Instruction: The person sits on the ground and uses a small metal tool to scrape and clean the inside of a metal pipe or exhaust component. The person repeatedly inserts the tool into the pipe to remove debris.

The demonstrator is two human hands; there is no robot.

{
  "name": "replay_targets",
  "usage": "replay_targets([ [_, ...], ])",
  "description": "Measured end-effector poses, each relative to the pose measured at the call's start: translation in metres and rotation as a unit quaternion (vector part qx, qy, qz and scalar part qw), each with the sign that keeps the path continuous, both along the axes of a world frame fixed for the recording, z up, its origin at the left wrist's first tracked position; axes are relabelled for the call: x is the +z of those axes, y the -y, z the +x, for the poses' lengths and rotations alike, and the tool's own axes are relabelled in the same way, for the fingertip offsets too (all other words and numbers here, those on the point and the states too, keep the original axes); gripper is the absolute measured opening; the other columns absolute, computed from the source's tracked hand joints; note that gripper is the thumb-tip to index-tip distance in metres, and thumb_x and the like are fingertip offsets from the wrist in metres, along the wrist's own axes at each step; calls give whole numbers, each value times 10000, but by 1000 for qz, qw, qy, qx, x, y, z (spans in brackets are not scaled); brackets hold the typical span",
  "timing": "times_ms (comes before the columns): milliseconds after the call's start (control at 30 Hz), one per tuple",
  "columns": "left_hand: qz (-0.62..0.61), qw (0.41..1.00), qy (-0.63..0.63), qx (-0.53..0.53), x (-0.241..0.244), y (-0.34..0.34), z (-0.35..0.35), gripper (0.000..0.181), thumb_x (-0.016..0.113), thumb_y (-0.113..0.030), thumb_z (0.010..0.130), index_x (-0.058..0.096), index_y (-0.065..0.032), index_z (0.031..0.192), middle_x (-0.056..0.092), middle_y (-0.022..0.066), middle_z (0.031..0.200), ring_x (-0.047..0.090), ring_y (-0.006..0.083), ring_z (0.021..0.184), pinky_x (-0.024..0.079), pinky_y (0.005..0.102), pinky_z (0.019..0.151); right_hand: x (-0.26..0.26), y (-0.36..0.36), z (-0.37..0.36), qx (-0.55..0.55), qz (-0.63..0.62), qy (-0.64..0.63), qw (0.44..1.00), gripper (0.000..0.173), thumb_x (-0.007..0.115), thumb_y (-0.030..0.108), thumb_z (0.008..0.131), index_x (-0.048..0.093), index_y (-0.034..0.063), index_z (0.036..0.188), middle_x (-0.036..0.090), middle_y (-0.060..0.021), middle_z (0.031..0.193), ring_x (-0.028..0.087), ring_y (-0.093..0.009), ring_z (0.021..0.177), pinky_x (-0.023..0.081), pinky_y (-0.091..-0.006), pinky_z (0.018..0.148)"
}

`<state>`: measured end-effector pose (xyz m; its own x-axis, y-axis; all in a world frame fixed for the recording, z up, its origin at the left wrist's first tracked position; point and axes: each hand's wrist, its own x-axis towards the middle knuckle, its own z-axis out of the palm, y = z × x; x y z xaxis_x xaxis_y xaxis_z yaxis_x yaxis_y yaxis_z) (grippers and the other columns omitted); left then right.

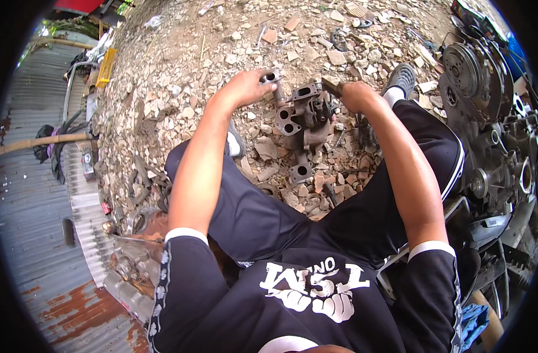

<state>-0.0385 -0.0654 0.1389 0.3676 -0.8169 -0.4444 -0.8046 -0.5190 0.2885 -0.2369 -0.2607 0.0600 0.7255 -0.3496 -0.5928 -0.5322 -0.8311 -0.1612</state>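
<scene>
On the rubble between my legs stands a cast-metal exhaust manifold (pixel 288 115) with several bolt flanges. What looks like a turbocharger (pixel 318 110) is joined to its right side. My left hand (pixel 250 88) grips the manifold at its far-left end flange, thumb along the edge. The manifold's near flange (pixel 301 171) points toward me, its round port showing. My right hand (pixel 356 96) is closed around a flat, brownish-grey tool (pixel 331 86) of a kind I cannot make out. That tool's end is close to the top flange (pixel 304 92); whether they touch is unclear.
Broken tile and stone (pixel 264 148) cover the ground. A wrench (pixel 261 34) lies farther out. Engine parts with a pulley (pixel 463 70) are piled at the right. Corrugated metal sheeting (pixel 35 185), a yellow tray (pixel 106 67) and greasy metal parts (pixel 139 178) are at the left.
</scene>
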Motion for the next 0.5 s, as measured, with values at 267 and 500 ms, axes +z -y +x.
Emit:
replay_targets([
  [267, 82, 995, 45, -37, -132, 23, -27, 572, 603, -245, 906, 458, -39, 1420, 570, 219, 1336, 580, 357, 1211, 468, 454, 1034, -48, -21, -14, -104, -12, 126, 986, 421, 469, 177, 937, 505, -48, 1290, 662, -300, 1082, 642, -424, 1051, 510, -468, 931],
  [500, 99, 993, -14, -58, -209, -19, -51, 723, 514, -110, 867, 240, -16, 1530, 290, 193, 1575, 405, 312, 1398, 383, 409, 1130, -58, -95, -9, -277, 116, 90, 950, 638, 448, 261, 1011, 202, -31, 1522, 637, -332, 1111, 632, -448, 1047, 493, -484, 962],
])
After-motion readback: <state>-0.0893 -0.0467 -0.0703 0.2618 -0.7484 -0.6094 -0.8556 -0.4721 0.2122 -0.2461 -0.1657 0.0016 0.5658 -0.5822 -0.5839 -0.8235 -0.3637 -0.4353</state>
